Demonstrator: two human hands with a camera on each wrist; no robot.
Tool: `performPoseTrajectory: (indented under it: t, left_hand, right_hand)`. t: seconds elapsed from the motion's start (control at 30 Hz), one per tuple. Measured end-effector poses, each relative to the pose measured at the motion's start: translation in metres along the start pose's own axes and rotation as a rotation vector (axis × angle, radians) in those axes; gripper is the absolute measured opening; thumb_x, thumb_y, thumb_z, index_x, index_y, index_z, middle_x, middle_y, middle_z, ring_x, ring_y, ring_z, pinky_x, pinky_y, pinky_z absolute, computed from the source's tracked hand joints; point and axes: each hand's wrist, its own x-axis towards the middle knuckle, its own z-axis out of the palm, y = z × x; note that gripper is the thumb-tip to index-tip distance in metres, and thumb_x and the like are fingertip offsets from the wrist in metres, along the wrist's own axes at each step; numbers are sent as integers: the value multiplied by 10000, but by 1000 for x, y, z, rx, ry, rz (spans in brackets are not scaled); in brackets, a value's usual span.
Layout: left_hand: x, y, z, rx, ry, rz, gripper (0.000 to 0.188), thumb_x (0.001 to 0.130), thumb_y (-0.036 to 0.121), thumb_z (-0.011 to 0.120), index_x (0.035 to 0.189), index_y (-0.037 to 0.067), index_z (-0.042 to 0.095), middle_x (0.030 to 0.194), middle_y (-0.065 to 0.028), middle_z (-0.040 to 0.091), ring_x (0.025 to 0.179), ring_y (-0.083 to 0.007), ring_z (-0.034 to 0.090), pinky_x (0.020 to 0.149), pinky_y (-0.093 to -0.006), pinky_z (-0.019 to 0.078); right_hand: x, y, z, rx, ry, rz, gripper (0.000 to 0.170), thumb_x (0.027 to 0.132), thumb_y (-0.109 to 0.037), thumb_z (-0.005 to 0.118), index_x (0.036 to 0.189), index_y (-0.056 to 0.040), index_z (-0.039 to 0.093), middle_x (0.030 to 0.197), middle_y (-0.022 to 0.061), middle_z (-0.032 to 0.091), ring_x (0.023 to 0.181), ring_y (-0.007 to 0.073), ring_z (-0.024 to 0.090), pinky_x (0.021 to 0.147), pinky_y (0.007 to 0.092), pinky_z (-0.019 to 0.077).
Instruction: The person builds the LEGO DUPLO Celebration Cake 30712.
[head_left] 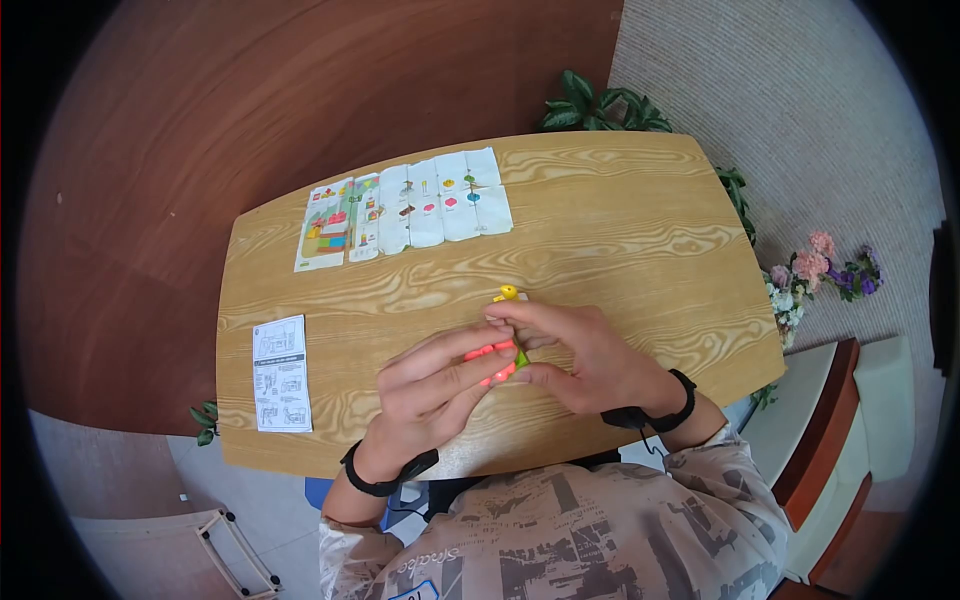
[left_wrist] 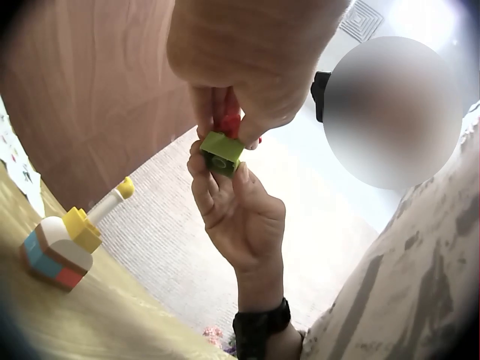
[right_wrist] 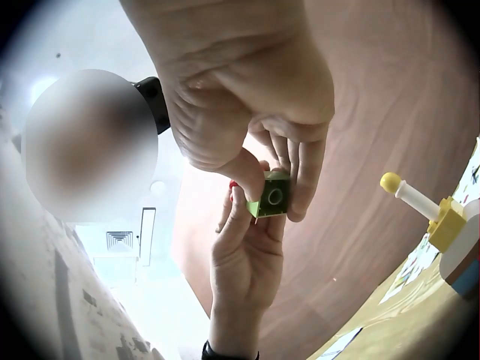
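Observation:
Above the table, both hands come together on a small green toy brick (left_wrist: 223, 145) joined with a red-pink knobbly piece (head_left: 490, 360). My left hand (head_left: 430, 385) grips the red-pink piece between fingers and thumb. From the other side my right hand (head_left: 590, 355) pinches the green brick, whose hollow underside shows in the right wrist view. Much of both pieces is hidden by fingers. Beyond the hands a block cake stands on the table, with blue and red bricks at the bottom, a brown-and-white layer (left_wrist: 56, 234), a yellow brick (right_wrist: 446, 225) and a white candle (right_wrist: 416, 200) with a yellow tip.
Unfolded picture instruction sheets (head_left: 425, 205) lie along the far left of the wooden table (head_left: 620, 230). A printed black-and-white leaflet (head_left: 282, 375) lies near the left edge. Flowers (head_left: 810, 265) and a pale chair (head_left: 880, 410) stand beyond the right side.

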Motion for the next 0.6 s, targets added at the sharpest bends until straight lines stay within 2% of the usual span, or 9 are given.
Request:
performPoseTrajectory:
  t: [0.2,0.3,0.4,0.6]
  left_hand:
    - [2,0,1,124,10,48,319,826,-65,833,1136,8,816,1193,-181,769,1087,-330,773,925,-387,644]
    - [-1,0,4,154,45,38,337,820,-80,833,1147,0,812,1198,-193,766,1090,-333,772,924,-380,646]
    - [-2,0,5,168,80,17,354,815,-99,830,1156,-6,809,1199,-197,767,1089,-334,772,919,-376,647]
    - [-7,0,8,60,149,-68,340,836,-125,805,1157,-11,810,1196,-207,767,1077,-328,773,917,-365,642]
  right_hand:
    - [0,0,1,-83,47,-31,693,896,76,748,1543,-16,517,1442,214,663,1318,323,686,1132,418,565]
    - [0,1,5,-166,91,-78,651,938,-7,751,1538,-21,501,1364,218,687,1199,384,717,1013,439,611]
    - [-1,4,12,-368,160,-157,635,939,-63,773,1520,-17,521,1352,217,691,1183,391,713,967,430,610]
    - [-4,6,18,-423,232,-210,599,928,-126,808,1462,2,569,1331,210,695,1160,377,712,951,418,606]
